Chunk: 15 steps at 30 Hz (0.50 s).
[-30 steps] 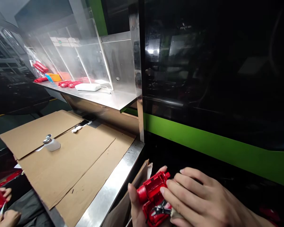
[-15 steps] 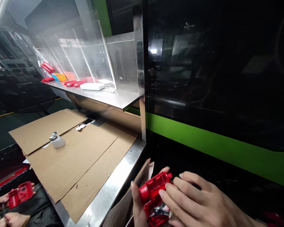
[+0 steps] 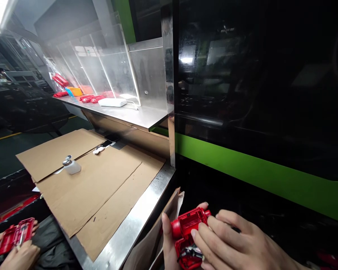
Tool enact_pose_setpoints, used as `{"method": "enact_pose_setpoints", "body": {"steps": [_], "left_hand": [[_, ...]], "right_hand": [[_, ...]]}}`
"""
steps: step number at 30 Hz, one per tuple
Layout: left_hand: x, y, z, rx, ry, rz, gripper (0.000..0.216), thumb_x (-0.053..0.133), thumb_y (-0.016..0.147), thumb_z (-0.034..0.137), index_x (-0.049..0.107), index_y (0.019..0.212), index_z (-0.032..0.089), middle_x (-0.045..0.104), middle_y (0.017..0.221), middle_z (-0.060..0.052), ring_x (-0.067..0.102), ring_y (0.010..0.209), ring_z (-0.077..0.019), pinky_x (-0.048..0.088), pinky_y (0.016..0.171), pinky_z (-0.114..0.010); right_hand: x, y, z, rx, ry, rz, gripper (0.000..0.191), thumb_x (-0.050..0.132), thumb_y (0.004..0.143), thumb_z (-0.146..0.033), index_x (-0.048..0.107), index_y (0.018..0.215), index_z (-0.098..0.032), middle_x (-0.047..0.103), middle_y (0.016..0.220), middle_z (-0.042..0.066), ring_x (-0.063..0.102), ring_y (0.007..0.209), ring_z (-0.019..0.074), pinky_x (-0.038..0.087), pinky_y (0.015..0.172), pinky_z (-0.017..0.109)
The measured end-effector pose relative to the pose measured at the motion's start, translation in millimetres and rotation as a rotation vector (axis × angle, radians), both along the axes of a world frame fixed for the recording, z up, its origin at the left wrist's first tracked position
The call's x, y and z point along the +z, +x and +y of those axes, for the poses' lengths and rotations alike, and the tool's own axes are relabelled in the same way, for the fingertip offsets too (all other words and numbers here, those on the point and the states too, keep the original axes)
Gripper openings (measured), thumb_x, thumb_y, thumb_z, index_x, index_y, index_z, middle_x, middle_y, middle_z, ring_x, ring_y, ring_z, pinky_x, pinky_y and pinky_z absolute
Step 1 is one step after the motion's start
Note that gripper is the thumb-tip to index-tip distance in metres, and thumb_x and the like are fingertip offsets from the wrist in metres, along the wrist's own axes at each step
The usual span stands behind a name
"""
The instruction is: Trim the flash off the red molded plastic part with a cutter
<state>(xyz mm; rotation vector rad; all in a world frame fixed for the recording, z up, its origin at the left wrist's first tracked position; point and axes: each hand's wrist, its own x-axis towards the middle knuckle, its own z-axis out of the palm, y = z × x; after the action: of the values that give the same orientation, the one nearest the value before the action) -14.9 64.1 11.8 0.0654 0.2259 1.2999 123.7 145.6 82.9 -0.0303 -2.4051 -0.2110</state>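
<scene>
The left hand (image 3: 169, 243) clasped a red plastic housing (image 3: 190, 236) from beneath, thumb on its near side, while the right hand (image 3: 236, 245) pinched a small dark cutter (image 3: 192, 250) against the housing's open cavity, both held in the air just off the near right corner of the steel bench (image 3: 135, 225). Cardboard sheets (image 3: 95, 183) covered that bench, bearing a small white bottle (image 3: 71, 167) near their left edge; a co-worker's hands (image 3: 19, 251) gripped another red part (image 3: 15, 234) beyond the bench's left end.
</scene>
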Motion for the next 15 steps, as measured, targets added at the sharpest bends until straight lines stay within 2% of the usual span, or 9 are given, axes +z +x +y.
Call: {"method": "enact_pose_setpoints", "body": {"steps": [4, 7, 9, 11, 13, 15], "left_hand": [[-5.5, 2, -1, -0.041, 0.003, -0.004, 0.097, 0.071, 0.07, 0.082, 0.06, 0.138, 0.013, 0.067, 0.119, -0.02, 0.063, 0.113, -0.0377, 0.05, 0.099, -0.044], [-11.0, 4, -1, -0.064, 0.017, 0.022, 0.096, 0.066, 0.072, 0.084, 0.064, 0.132, 0.01, 0.067, 0.12, -0.022, 0.061, 0.116, -0.0393, 0.048, 0.103, -0.046], [-12.7, 4, 0, -0.027, 0.042, 0.043, 0.095, 0.063, 0.074, 0.085, 0.064, 0.133, 0.011, 0.065, 0.124, -0.023, 0.058, 0.121, -0.0415, 0.046, 0.106, -0.05], [-13.3, 2, 1, 0.039, 0.07, 0.047, 0.094, 0.061, 0.075, 0.086, 0.062, 0.136, 0.015, 0.063, 0.13, -0.022, 0.054, 0.127, -0.0431, 0.045, 0.108, -0.053], [-13.6, 0, 2, 0.131, 0.097, 0.055, 0.093, 0.059, 0.074, 0.088, 0.061, 0.139, 0.021, 0.061, 0.134, -0.019, 0.049, 0.132, -0.0435, 0.043, 0.109, -0.055], [-14.5, -1, 2, 0.239, 0.101, 0.085, 0.09, 0.058, 0.073, 0.088, 0.06, 0.139, 0.027, 0.061, 0.136, -0.017, 0.047, 0.135, -0.0431, 0.042, 0.111, -0.056]], "right_hand": [[-5.7, -1, -2, 0.043, -0.014, -0.048, 0.036, 0.038, 0.103, -0.001, 0.073, 0.1, -0.011, 0.072, 0.093, 0.0, 0.061, 0.084, 0.012, 0.052, 0.078, 0.032], [-9.6, 2, -4, 0.029, -0.024, -0.075, 0.039, 0.036, 0.099, 0.003, 0.072, 0.091, -0.01, 0.067, 0.081, 0.0, 0.057, 0.07, 0.012, 0.053, 0.07, 0.032], [-9.4, 7, -5, -0.024, 0.005, -0.101, 0.037, 0.038, 0.097, 0.003, 0.072, 0.092, -0.011, 0.068, 0.084, 0.001, 0.059, 0.074, 0.0148, 0.053, 0.076, 0.038], [-7.5, 12, -6, -0.099, 0.02, -0.099, 0.031, 0.042, 0.101, -0.006, 0.072, 0.102, -0.011, 0.071, 0.095, 0.003, 0.062, 0.086, 0.0198, 0.051, 0.083, 0.044], [-6.8, 16, -9, -0.16, -0.078, -0.078, 0.03, 0.042, 0.108, -0.024, 0.067, 0.117, -0.01, 0.07, 0.104, 0.006, 0.063, 0.095, 0.0235, 0.05, 0.085, 0.044], [-10.4, 14, -19, -0.205, -0.34, 0.001, 0.035, 0.035, 0.111, -0.035, 0.062, 0.117, -0.014, 0.067, 0.1, 0.007, 0.063, 0.089, 0.0219, 0.051, 0.079, 0.038]]}}
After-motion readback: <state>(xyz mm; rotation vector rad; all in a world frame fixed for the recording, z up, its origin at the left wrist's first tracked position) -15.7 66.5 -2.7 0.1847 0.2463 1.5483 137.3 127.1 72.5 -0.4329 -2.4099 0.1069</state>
